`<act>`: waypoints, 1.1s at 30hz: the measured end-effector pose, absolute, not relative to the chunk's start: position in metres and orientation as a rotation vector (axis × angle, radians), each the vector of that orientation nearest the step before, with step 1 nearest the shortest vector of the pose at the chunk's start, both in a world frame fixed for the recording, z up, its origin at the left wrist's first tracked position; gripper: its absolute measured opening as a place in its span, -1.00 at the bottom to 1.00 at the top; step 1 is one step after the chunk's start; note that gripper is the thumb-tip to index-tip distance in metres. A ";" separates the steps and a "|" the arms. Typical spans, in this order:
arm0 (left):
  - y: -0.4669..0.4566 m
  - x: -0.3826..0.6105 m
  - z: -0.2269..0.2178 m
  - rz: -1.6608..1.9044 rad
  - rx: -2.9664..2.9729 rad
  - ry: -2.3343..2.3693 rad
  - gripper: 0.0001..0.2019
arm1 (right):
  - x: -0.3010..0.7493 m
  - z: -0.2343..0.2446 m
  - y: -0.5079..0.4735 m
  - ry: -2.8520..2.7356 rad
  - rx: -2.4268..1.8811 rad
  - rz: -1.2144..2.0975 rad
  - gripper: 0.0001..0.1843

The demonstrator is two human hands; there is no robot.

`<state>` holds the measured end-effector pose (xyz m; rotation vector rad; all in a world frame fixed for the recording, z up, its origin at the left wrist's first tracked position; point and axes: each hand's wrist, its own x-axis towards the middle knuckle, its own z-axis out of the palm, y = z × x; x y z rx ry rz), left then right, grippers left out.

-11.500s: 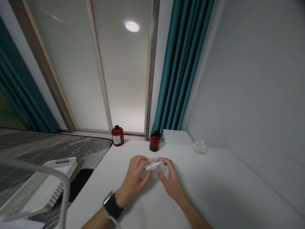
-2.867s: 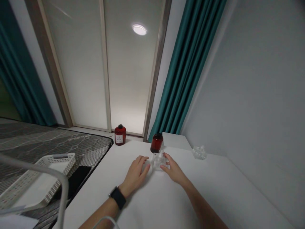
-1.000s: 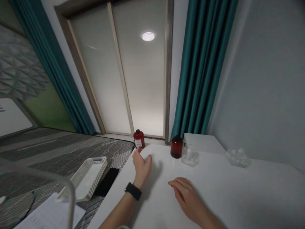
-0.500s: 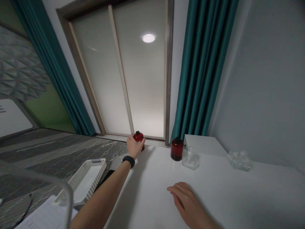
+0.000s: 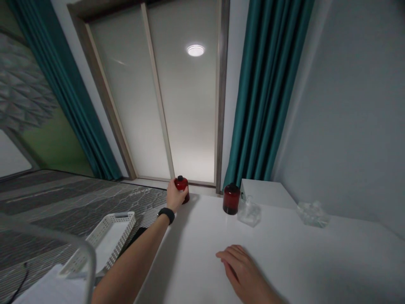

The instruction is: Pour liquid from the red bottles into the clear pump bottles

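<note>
My left hand (image 5: 176,196), with a black band on its wrist, is wrapped around a red bottle (image 5: 181,183) with a black cap. The bottle stands upright near the far left edge of the white table (image 5: 196,253), partly hidden by my fingers. My right hand (image 5: 238,266) is over the near part of the table, its fingers loosely stretched and nothing in it. Farther back, a second dark red bottle (image 5: 231,200) with a black top stands upright, apart from both hands. Just right of it sits a crumpled clear plastic bag (image 5: 249,213).
Behind the bag is a white box (image 5: 267,193). Another clear plastic bundle (image 5: 313,214) lies by the right wall. Left of the table, a white perforated basket (image 5: 131,221) stands near white papers (image 5: 52,287) and a curved pale bar (image 5: 90,253). Teal curtains (image 5: 256,126) hang behind.
The view has shifted slightly, so most things appear a little farther left. My left hand is still around the red bottle, and my right hand keeps nearly the same pose.
</note>
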<state>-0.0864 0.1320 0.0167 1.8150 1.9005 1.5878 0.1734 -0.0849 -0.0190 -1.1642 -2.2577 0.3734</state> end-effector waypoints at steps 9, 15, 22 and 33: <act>0.060 -0.039 0.005 1.494 1.985 1.355 -0.43 | 0.178 -0.015 -0.078 -2.155 -1.156 0.431 -0.62; 0.008 -0.004 0.020 1.173 2.025 0.923 -0.39 | 0.190 -0.013 -0.070 -1.883 -1.148 0.459 -0.74; -0.028 0.021 0.010 1.202 1.955 0.817 -0.34 | 0.213 -0.012 -0.058 -1.530 -1.298 0.480 -0.73; -0.042 0.024 0.001 1.156 2.028 0.670 -0.35 | 0.211 -0.018 -0.053 -1.535 -1.256 0.487 -0.79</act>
